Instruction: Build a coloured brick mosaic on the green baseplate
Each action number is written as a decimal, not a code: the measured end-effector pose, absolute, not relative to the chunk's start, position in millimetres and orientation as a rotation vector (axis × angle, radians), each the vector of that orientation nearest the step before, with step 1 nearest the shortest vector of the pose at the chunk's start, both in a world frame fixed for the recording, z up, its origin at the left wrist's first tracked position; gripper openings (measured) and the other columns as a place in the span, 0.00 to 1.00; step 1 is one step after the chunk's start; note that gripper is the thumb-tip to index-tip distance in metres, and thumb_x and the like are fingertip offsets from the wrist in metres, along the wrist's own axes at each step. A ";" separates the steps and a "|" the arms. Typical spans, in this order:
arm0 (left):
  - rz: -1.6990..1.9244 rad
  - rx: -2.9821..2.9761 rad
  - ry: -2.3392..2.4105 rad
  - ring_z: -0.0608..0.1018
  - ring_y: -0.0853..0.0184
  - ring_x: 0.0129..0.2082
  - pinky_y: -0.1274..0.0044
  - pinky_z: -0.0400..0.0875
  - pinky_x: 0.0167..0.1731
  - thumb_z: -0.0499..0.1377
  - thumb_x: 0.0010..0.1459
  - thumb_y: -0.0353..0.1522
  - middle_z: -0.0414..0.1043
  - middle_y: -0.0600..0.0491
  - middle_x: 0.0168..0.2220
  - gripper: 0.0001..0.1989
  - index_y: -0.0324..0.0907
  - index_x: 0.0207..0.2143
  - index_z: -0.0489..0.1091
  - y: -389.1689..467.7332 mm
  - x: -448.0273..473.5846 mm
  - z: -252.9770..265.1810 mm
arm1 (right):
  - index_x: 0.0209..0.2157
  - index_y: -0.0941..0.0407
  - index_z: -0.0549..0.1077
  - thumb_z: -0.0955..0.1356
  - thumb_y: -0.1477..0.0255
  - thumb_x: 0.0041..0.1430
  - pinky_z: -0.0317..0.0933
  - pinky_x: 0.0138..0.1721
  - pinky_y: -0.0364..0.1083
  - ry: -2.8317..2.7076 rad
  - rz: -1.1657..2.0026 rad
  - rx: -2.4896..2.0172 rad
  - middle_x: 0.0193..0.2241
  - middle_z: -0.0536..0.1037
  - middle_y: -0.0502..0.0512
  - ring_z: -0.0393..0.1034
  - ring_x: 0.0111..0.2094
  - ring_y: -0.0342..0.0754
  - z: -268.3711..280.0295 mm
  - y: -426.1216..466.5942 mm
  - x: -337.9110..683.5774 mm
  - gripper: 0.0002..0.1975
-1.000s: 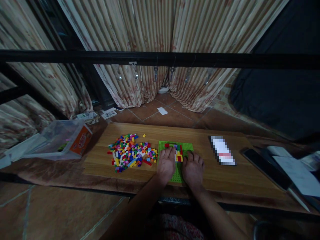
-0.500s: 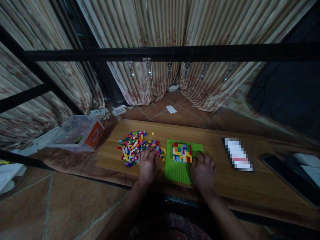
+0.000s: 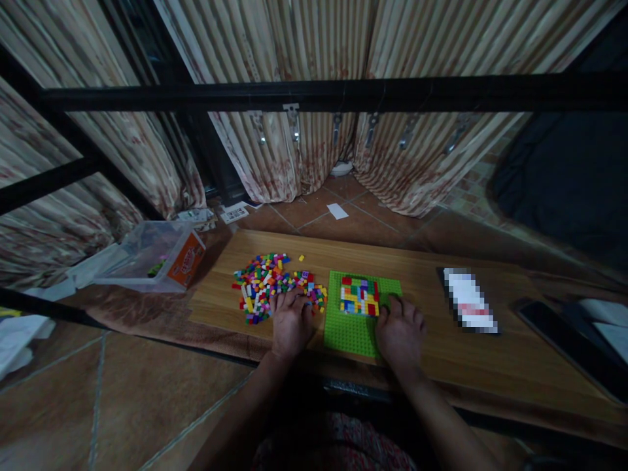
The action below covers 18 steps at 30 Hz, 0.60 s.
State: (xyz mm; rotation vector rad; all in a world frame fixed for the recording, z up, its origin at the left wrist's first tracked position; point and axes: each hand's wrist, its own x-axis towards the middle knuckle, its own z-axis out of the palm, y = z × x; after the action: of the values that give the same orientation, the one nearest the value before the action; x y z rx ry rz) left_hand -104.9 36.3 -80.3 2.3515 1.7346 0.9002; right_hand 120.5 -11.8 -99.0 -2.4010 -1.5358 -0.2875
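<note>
Could scatter the loose bricks (image 3: 262,288), at left on the wooden board (image 3: 466,366), by raking too broadly with the left hand (image 3: 293,325), bent over their near right edge; cannot tell whether pinching anything. Could skew the green baseplate (image 3: 345,337), just right of them, by leaning unevenly with the right hand (image 3: 402,333), curled over its right edge; cannot tell its grip either. Shows flat studs around a compact multicoloured brick patch (image 3: 360,297), toward the far side.
</note>
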 end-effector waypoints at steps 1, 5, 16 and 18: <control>0.903 2.342 1.736 0.71 0.59 0.45 0.65 0.61 0.49 0.55 0.60 0.31 0.74 0.52 0.45 0.07 0.45 0.35 0.73 36.4 -105.0 -79.9 | 0.53 0.61 0.68 0.59 0.69 0.64 0.51 0.49 0.54 -1.535 -0.286 -2.403 0.52 0.69 0.64 0.59 0.50 0.60 -98.9 -11.8 120.5 0.19; 0.905 2.304 1.756 0.72 0.60 0.45 0.64 0.61 0.49 0.55 0.59 0.30 0.75 0.52 0.45 0.07 0.44 0.34 0.73 38.6 -105.9 -75.9 | 0.53 0.61 0.68 0.58 0.69 0.65 0.51 0.49 0.54 -1.524 -0.274 -2.419 0.52 0.69 0.64 0.59 0.50 0.60 -99.3 -11.7 120.8 0.19; 0.912 2.325 1.768 0.72 0.59 0.45 0.66 0.66 0.49 0.53 0.57 0.26 0.74 0.48 0.43 0.11 0.41 0.39 0.72 68.4 -110.5 -63.3 | 0.53 0.61 0.68 0.59 0.69 0.64 0.50 0.50 0.55 -1.520 -0.269 -2.387 0.52 0.69 0.65 0.59 0.51 0.60 -100.6 -11.6 121.2 0.20; 0.898 2.344 1.758 0.72 0.59 0.45 0.66 0.65 0.50 0.52 0.56 0.26 0.74 0.47 0.43 0.12 0.41 0.41 0.72 76.8 -109.8 -60.9 | 0.53 0.61 0.68 0.59 0.70 0.64 0.50 0.50 0.55 -1.525 -0.265 -2.386 0.52 0.69 0.65 0.59 0.51 0.60 -100.5 -11.5 121.3 0.19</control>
State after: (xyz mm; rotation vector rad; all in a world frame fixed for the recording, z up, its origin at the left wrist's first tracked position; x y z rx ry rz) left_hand -109.8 76.8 -60.9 2.3440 1.7577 0.8978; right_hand 121.3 -11.5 -100.5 -2.3857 -1.5249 -0.2648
